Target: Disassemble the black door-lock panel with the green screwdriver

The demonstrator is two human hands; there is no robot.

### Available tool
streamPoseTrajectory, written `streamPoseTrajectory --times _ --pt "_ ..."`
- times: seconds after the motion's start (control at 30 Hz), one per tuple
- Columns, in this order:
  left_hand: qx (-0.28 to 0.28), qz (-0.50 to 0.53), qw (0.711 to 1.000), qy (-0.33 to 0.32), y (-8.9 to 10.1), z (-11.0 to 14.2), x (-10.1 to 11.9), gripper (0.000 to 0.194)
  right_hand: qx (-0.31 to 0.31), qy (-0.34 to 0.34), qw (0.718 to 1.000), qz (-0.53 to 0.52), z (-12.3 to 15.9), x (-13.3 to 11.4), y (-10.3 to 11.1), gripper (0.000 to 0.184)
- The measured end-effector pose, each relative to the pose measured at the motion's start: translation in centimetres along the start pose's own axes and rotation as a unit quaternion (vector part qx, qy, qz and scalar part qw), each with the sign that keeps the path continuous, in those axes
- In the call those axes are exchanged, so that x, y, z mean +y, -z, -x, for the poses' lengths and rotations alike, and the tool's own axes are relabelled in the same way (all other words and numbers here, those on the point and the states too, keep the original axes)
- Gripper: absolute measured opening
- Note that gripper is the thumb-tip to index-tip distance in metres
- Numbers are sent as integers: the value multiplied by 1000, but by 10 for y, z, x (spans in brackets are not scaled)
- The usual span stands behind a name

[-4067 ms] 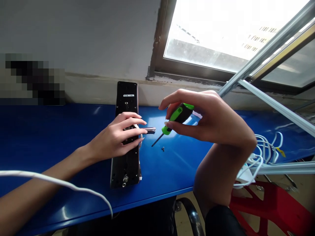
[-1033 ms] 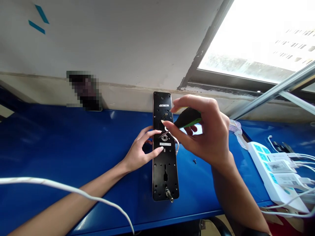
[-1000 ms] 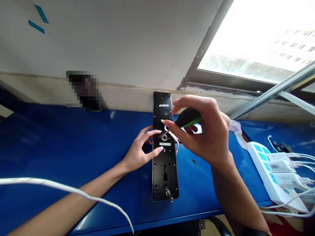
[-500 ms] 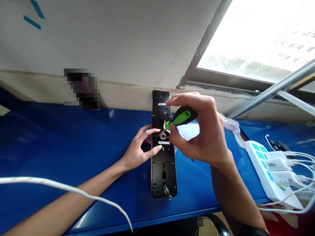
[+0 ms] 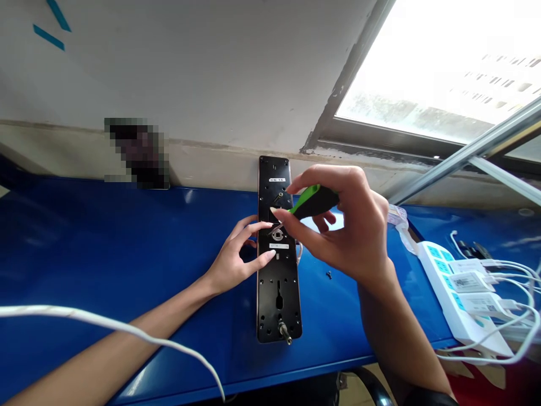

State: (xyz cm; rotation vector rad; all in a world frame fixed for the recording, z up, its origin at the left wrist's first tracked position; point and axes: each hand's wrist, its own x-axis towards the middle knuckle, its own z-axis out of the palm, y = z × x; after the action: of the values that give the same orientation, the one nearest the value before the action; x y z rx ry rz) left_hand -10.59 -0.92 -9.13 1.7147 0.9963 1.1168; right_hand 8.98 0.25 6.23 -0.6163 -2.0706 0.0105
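Right-hand grip shut: your right hand pinches a green-and-black screwdriver by the handle, tip hidden from view. Your left hand is open, holding nothing, fingertips resting on a black door-lock plate. Plate's long axis runs from you toward the wall, under both hands, right hand over its upper half.

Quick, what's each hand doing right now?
Left hand: open, fingertips on the black mounting plate.
Right hand: closed, holding a green-and-black screwdriver.
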Motion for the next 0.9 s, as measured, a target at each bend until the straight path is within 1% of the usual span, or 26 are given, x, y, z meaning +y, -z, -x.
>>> streamPoseTrajectory --times 0.07,0.13,0.27,0.33,0.4,0.5,0.6,0.67,0.8,0.83,0.9 --pt "0 -1 1000 2 0 0 -1 49 5 7 1000 4 0 1 0 34" --pt "3 -2 1000 3 -1 1 0 49 -5 0 1000 -2 0 2 1 36" --pt "6 -7 1000 -3 -1 0 2 48 -21 -8 1000 -12 1 1 3 51" --pt "3 -12 1000 -3 -1 -2 4 48 -27 -11 1000 -9 1 1 4 56" --pt "-7 -12 1000 -2 -1 -3 4 48 -34 -13 999 -6 1 1 5 53" --pt "-24 -4 1000 -4 -1 -3 2 46 -37 -17 999 3 1 2 7 42" --pt "-14 -7 1000 -3 -1 -2 0 46 -36 -17 999 11 2 4 8 36" --pt "-2 -17 1000 -1 -1 -1 0 47 -38 -18 999 7 2 4 8 39" --pt "-5 -21 1000 -4 -1 -1 1 46 -46 -40 997 -38 2 1 8 55" --pt "-6 -18 1000 -4 -1 -1 1 46 -45 -42 997 -42 2 0 7 55" --pt "-10 -15 1000 0 -1 -1 1 47 -34 -36 998 -32 2 0 5 49"
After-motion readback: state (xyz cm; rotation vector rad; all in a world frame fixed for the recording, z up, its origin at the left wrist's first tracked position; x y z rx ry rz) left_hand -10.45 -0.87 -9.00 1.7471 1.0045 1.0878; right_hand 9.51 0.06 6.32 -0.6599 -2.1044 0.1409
